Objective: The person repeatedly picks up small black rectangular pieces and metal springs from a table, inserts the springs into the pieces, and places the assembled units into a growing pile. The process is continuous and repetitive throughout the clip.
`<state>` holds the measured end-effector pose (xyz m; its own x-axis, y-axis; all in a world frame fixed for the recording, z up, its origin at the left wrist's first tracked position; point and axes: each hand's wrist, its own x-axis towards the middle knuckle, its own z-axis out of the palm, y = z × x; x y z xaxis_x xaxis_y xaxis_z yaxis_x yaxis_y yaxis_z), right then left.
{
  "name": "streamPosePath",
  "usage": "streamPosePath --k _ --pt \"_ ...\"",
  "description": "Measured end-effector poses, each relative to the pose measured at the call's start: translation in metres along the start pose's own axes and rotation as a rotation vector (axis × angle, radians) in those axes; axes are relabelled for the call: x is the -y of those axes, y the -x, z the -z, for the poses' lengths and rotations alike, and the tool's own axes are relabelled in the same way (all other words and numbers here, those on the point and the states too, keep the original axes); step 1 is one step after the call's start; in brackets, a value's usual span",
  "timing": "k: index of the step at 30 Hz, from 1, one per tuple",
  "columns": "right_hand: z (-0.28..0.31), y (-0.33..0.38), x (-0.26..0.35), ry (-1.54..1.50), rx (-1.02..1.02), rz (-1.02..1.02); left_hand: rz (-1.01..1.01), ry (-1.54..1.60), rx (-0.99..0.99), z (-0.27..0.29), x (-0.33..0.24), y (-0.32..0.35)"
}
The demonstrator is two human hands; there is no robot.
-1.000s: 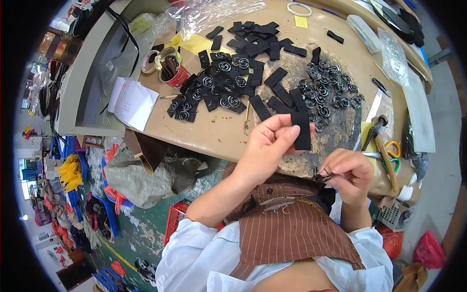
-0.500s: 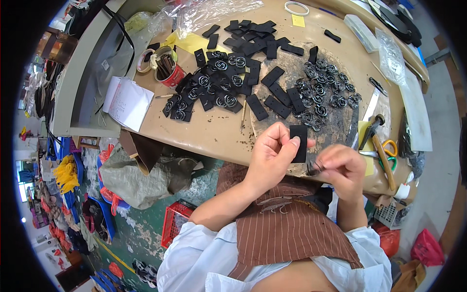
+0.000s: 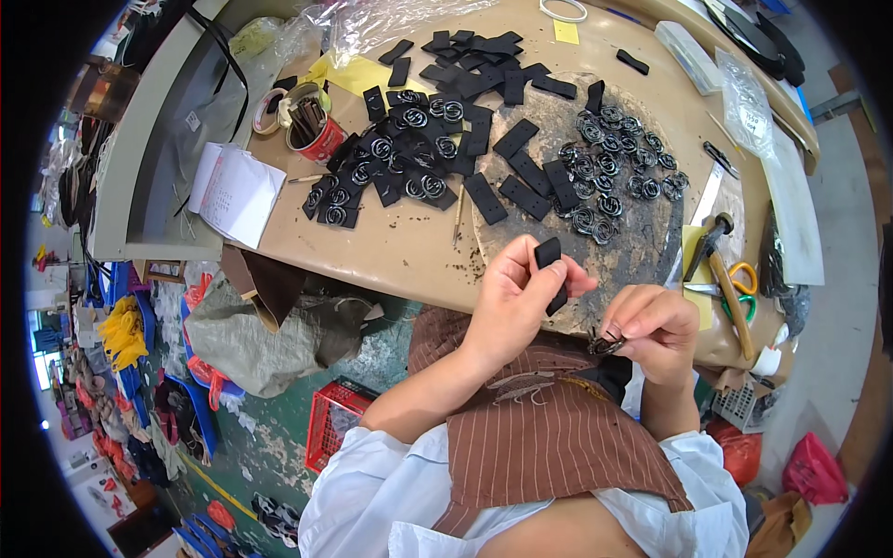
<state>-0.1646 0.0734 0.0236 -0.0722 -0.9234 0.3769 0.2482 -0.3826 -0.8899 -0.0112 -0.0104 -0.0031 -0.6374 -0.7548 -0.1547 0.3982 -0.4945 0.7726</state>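
In my left hand (image 3: 521, 296) a black rectangular strap piece (image 3: 549, 265) is pinched between thumb and fingers, tilted so it looks narrow. My right hand (image 3: 654, 330) grips a dark metal spiral ornament (image 3: 606, 344) by its edge, close to the bench's front rim. The two hands are a short way apart. Beyond them, a heap of similar metal spirals (image 3: 605, 167) lies on a worn round board (image 3: 642, 265). Several flat black pieces (image 3: 527, 172) rest at the board's left side. Further left is a pile of black pieces with spirals on them (image 3: 391, 153).
A hammer (image 3: 730, 298) and orange-and-green-handled scissors (image 3: 741, 279) lie at the right. A red can (image 3: 321, 139) of dark strips stands behind an open notebook (image 3: 240, 191) at the left. More loose black pieces (image 3: 474, 60) are at the back. A thin stick (image 3: 459, 214) lies left of the board.
The black piece in my left hand has turned from face-on to nearly edge-on. My right hand has steadied, and the spiral in it shows more clearly.
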Motion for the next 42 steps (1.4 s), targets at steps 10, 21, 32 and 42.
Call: streamPosePath --k 10,21,32,42 --pt "0.008 0.001 -0.01 0.136 -0.073 -0.034 -0.08 -0.154 0.0 -0.015 -0.01 0.015" --pt "0.008 -0.001 -0.012 0.279 -0.102 -0.069 -0.054 -0.21 0.042 -0.019 -0.007 0.024" --pt "-0.001 0.002 -0.006 0.275 -0.205 -0.188 -0.007 -0.225 0.026 -0.014 -0.005 0.022" --pt "0.001 -0.006 -0.006 0.164 -0.142 -0.377 -0.014 -0.243 0.076 -0.011 -0.009 0.021"
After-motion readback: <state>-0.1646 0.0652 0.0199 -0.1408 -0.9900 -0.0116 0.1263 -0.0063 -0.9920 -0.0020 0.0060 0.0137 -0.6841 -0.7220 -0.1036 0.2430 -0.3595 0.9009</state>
